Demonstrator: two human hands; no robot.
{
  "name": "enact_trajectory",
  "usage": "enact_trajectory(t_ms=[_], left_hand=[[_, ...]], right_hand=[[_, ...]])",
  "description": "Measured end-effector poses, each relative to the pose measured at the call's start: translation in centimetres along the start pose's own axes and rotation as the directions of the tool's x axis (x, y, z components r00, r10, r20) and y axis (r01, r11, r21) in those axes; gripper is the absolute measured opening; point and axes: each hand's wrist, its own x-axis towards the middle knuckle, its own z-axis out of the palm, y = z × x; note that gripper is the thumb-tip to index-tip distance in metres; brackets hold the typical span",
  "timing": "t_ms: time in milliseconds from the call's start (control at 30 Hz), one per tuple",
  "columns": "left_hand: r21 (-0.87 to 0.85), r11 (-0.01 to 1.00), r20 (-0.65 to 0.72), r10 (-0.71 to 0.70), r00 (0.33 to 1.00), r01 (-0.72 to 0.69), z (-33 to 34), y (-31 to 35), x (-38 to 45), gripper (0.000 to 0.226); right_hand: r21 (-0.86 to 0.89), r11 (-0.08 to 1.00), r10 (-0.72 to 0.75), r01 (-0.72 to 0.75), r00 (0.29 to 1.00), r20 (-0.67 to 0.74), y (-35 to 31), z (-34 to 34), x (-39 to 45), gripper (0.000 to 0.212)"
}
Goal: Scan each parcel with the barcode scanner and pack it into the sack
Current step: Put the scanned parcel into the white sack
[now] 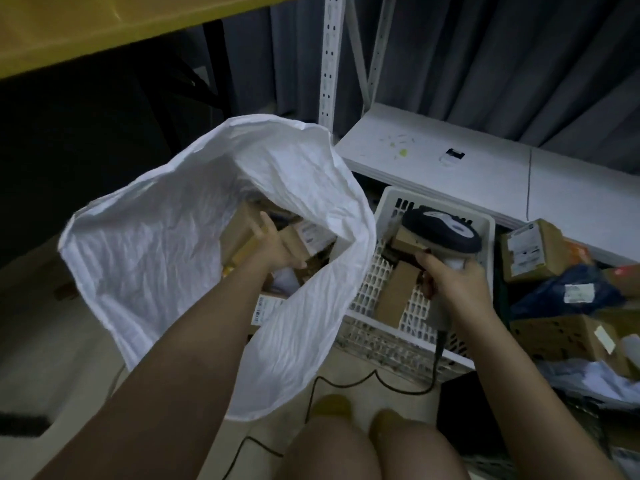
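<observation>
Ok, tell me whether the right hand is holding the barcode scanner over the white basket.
Yes: the right hand grips the barcode scanner by its handle, with the scanner's head above the white basket.

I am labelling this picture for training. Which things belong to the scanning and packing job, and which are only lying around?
Job: barcode scanner held by right hand; white sack; left hand among boxes inside it; white basket holding parcels.

Lying about: white shelf; small black-and-white item on it; yellow bin.

A single head-worn wide-angle view looks steeply down and forward from close above, taking in both forearms, the open white woven plastic sack and the white perforated plastic basket.
</observation>
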Motion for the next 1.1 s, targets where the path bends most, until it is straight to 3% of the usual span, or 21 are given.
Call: enact_trajectory(t_ms=[67, 167, 267, 367, 467, 567, 667, 767, 833, 967, 1000, 1100], left_hand=[[-0.024, 0.997, -0.008, 0.076, 0.997, -0.076, 0.0, 0.9, 0.7, 0.111], [-0.165, 0.960, -0.255, 0.182, 0.950, -0.228, 0.0, 1.1, -0.1, 0.059], [-0.384, 0.850, -0.378, 0.211, 0.902, -0.360, 0.2, 1.7, -2.6, 0.035], [-0.423, 0.772, -0.441, 0.282, 0.852, -0.475, 0.7, 3.7, -6.9, 0.018], [-0.431, 0.733, -0.312, 0.427, 0.849, -0.527, 2.4, 6.4, -10.0, 0.013], [-0.384, 0.789, -0.004, 0.517, 0.856, -0.479, 5.7, 9.7, -10.8, 0.025], [-0.434, 0.836, 0.332, 0.494, 0.804, -0.335, 9.8, 13.0, -11.2, 0.030], [-0.523, 0.834, 0.412, 0.427, 0.805, -0.175, 14.4, 14.4, -9.4, 0.022], [-0.545, 0.828, 0.373, 0.377, 0.848, -0.129, 16.9, 14.7, -7.3, 0.023], [-0.583, 0.811, 0.336, 0.292, 0.895, -0.046, 20.3, 16.2, -2.4, 0.038], [-0.583, 0.812, 0.317, 0.271, 0.909, -0.039, 20.8, 16.6, -0.9, 0.036], [-0.604, 0.796, 0.227, 0.222, 0.948, -0.041, 22.4, 17.4, 3.5, 0.020]], right_hand=[[-0.010, 1.000, -0.011, 0.011, 1.000, 0.001, 0.9, -0.8, 1.0, 0.031], [-0.035, 0.999, 0.010, -0.011, 1.000, -0.029, 2.4, -1.8, 1.7, 0.038], [0.006, 0.997, 0.074, -0.074, 0.997, -0.033, 3.8, -2.1, 1.8, 0.033], [0.044, 0.989, 0.141, -0.140, 0.990, -0.010, 4.7, -2.5, 1.5, 0.027], [0.202, 0.949, 0.230, -0.244, 0.969, 0.091, 5.2, -3.1, 1.1, 0.011], [0.433, 0.827, 0.288, -0.359, 0.931, 0.223, 5.3, -3.7, 0.8, 0.005], [0.605, 0.717, 0.243, -0.347, 0.937, 0.250, 5.9, -4.3, 1.1, 0.020], [0.675, 0.635, 0.214, -0.377, 0.925, 0.316, 6.7, -5.0, 2.3, 0.040], [0.646, 0.647, 0.217, -0.405, 0.910, 0.353, 7.3, -5.2, 4.2, 0.045], [0.415, 0.816, 0.248, -0.402, 0.892, 0.377, 9.4, -5.5, 10.5, 0.053], [0.307, 0.869, 0.275, -0.387, 0.895, 0.350, 10.2, -5.5, 12.6, 0.054], [0.013, 0.947, 0.319, -0.321, 0.944, 0.087, 13.8, -5.6, 18.9, 0.036]])
